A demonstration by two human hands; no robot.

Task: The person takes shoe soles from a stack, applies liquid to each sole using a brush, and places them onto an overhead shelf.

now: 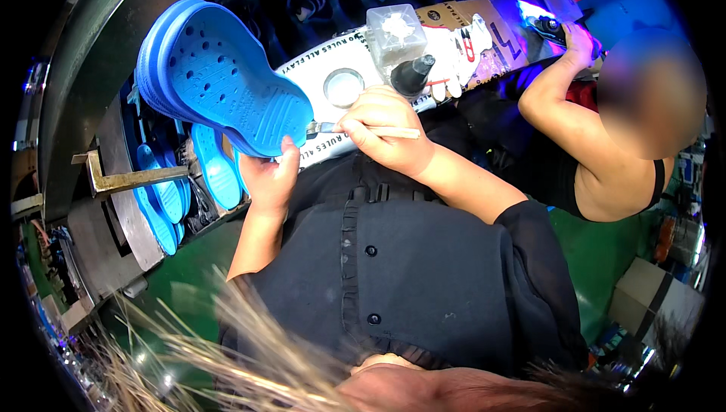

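Room: green floor [605, 245] below; a grey curved machine housing [98, 41] fills the left side.
Desk: narrow white desk [318, 79] ahead, crowded; its near edge lies just beyond both hands.
Co-worker: a person's arm [552, 87] reaches onto the desk at right, close by.
Blue clog [227, 79]: raised sole-up at left, above more blue soles [162, 192] stacked beside the housing.
Left hand [268, 177]: grip closed on the clog's heel edge.
Right hand [386, 128]: grip closed around a thin brush [363, 130], tip touching the clog.
Clear jar [395, 34]: on the desk, just behind.
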